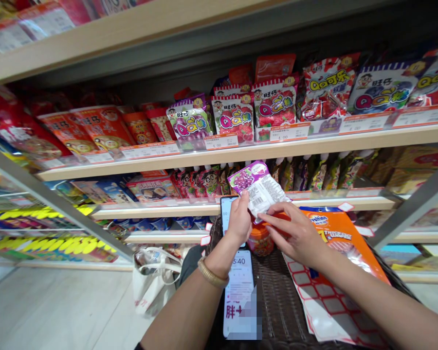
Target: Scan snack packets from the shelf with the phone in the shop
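A small purple and white candy packet (264,190) is held up in front of the lower shelf, its printed back with a barcode facing the camera. My left hand (240,219) pinches its lower left edge with the thumb on top. At the lower right edge of the packet, my right hand (295,231) touches it with its fingertips, the fingers spread. Under my hands is a dark woven surface (273,296) bearing a phone with a lit screen (239,282), a second phone (226,214) behind it, a red-orange jar (261,241) and an orange snack bag (345,243).
Shelves (190,163) run across the front, with QQ candy bags (233,116) and orange pouches (104,129) standing behind price tags. A white cloth bag (155,279) stands on the tiled floor at the left. Slanted metal posts (416,204) frame the shelving.
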Demonstrator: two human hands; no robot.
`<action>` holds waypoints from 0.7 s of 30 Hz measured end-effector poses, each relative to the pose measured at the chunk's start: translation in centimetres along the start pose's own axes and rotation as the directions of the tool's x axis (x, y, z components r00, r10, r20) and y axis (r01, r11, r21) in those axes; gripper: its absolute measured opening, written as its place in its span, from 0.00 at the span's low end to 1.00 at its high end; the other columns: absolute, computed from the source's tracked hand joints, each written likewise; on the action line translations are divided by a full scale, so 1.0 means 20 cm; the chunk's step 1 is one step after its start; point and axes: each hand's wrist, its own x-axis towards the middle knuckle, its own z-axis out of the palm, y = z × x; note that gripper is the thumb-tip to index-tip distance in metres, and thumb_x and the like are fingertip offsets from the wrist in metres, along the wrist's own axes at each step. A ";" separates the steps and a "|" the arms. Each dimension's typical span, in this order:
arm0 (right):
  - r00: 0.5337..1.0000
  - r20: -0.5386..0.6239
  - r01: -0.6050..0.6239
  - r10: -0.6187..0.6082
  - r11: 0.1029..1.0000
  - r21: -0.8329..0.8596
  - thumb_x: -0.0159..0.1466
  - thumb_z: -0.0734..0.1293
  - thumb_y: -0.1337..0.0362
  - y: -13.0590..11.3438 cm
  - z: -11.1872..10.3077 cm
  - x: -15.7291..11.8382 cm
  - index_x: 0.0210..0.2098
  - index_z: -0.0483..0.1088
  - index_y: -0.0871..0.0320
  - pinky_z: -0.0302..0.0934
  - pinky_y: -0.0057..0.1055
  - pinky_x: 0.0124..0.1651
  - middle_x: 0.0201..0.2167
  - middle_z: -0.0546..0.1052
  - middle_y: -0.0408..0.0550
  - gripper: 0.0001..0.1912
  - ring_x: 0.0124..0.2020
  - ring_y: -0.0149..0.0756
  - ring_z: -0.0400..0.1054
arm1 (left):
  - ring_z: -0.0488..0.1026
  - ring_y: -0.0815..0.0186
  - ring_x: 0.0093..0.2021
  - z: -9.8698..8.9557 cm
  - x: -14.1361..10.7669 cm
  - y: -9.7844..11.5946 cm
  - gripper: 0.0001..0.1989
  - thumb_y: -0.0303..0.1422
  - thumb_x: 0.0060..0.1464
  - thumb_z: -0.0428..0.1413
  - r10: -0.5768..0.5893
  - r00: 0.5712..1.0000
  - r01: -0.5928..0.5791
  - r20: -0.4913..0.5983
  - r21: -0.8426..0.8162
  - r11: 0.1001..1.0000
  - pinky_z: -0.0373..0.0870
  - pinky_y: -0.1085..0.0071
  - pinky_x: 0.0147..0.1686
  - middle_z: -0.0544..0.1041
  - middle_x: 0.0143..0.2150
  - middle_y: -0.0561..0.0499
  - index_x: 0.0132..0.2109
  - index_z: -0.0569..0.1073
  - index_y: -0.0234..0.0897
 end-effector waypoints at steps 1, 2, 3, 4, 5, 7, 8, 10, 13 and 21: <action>1.000 -0.005 0.006 -0.006 1.000 -0.004 0.65 0.64 0.72 0.00 0.00 0.00 0.56 0.70 0.47 0.70 0.42 0.44 0.42 0.72 0.50 0.23 0.43 0.41 0.70 | 0.80 0.53 0.40 0.00 0.00 0.00 0.25 0.53 0.40 0.65 -0.002 1.000 0.002 -0.002 -0.004 1.000 0.74 0.61 0.43 0.82 0.29 0.46 0.31 0.75 0.32; 1.000 -0.010 0.015 -0.016 1.000 -0.008 0.64 0.64 0.73 0.00 0.00 0.00 0.56 0.70 0.48 0.70 0.42 0.43 0.42 0.73 0.50 0.22 0.43 0.40 0.70 | 0.80 0.53 0.40 0.00 0.00 0.00 0.25 0.53 0.40 0.65 -0.003 1.000 0.002 -0.006 -0.009 1.000 0.74 0.61 0.43 0.82 0.29 0.46 0.31 0.76 0.32; 1.000 -0.013 0.027 -0.027 1.000 -0.011 0.64 0.64 0.73 0.00 0.00 0.00 0.55 0.70 0.49 0.70 0.41 0.43 0.42 0.73 0.51 0.22 0.42 0.40 0.70 | 0.80 0.53 0.39 0.00 0.00 0.00 0.25 0.53 0.39 0.66 -0.005 1.000 0.005 -0.009 -0.014 1.000 0.74 0.61 0.43 0.82 0.29 0.46 0.31 0.76 0.32; 0.999 -0.015 0.040 -0.040 0.999 -0.012 0.64 0.64 0.73 0.00 0.00 0.00 0.55 0.70 0.51 0.70 0.41 0.43 0.42 0.73 0.51 0.21 0.42 0.40 0.70 | 0.81 0.53 0.38 0.00 0.00 0.01 0.26 0.53 0.38 0.66 -0.007 1.000 0.006 -0.013 -0.020 1.000 0.74 0.61 0.43 0.82 0.29 0.46 0.31 0.76 0.32; 0.999 -0.016 0.050 -0.050 0.999 -0.014 0.64 0.64 0.74 0.00 0.00 0.01 0.54 0.71 0.52 0.70 0.40 0.42 0.42 0.73 0.52 0.20 0.42 0.40 0.70 | 0.81 0.53 0.37 0.01 0.00 0.01 0.26 0.53 0.38 0.66 -0.008 1.000 0.008 -0.017 -0.026 1.000 0.74 0.61 0.42 0.82 0.28 0.46 0.31 0.76 0.32; 0.998 -0.018 0.058 -0.058 0.998 -0.015 0.64 0.64 0.74 0.00 0.00 0.01 0.53 0.71 0.54 0.70 0.40 0.42 0.41 0.73 0.52 0.20 0.42 0.39 0.70 | 0.80 0.55 0.34 0.01 0.00 0.00 0.26 0.53 0.36 0.67 -0.007 1.000 0.006 -0.025 -0.041 0.999 0.74 0.62 0.41 0.81 0.27 0.47 0.29 0.76 0.32; 0.998 -0.020 0.059 -0.059 0.998 -0.014 0.64 0.64 0.75 0.01 0.00 0.00 0.53 0.71 0.55 0.71 0.40 0.42 0.41 0.73 0.52 0.19 0.42 0.39 0.70 | 0.80 0.56 0.33 0.01 0.00 0.00 0.25 0.52 0.36 0.67 -0.004 1.000 0.003 -0.031 -0.051 0.999 0.74 0.62 0.40 0.81 0.27 0.47 0.29 0.76 0.32; 0.998 -0.024 0.055 -0.055 0.998 -0.014 0.64 0.64 0.75 0.01 0.00 0.00 0.52 0.72 0.55 0.71 0.39 0.42 0.42 0.74 0.53 0.19 0.42 0.39 0.70 | 0.79 0.59 0.31 0.00 0.00 0.00 0.24 0.51 0.35 0.68 0.000 0.999 -0.003 -0.046 -0.071 0.997 0.74 0.64 0.39 0.81 0.27 0.48 0.29 0.76 0.33; 0.999 -0.026 0.041 -0.041 0.999 -0.010 0.64 0.64 0.75 0.01 0.00 -0.01 0.51 0.72 0.56 0.71 0.39 0.42 0.42 0.74 0.53 0.18 0.42 0.39 0.71 | 0.79 0.60 0.32 0.00 0.00 0.00 0.22 0.49 0.37 0.68 -0.001 0.998 -0.005 -0.058 -0.091 0.996 0.74 0.65 0.38 0.82 0.30 0.48 0.30 0.77 0.33; 1.000 -0.022 0.007 -0.007 1.000 0.003 0.64 0.64 0.74 0.01 0.01 -0.01 0.50 0.71 0.54 0.70 0.36 0.43 0.42 0.74 0.51 0.16 0.42 0.38 0.71 | 0.81 0.56 0.37 0.01 -0.02 0.01 0.22 0.50 0.42 0.66 -0.022 1.000 0.021 -0.010 -0.089 0.996 0.74 0.64 0.42 0.84 0.34 0.45 0.33 0.78 0.33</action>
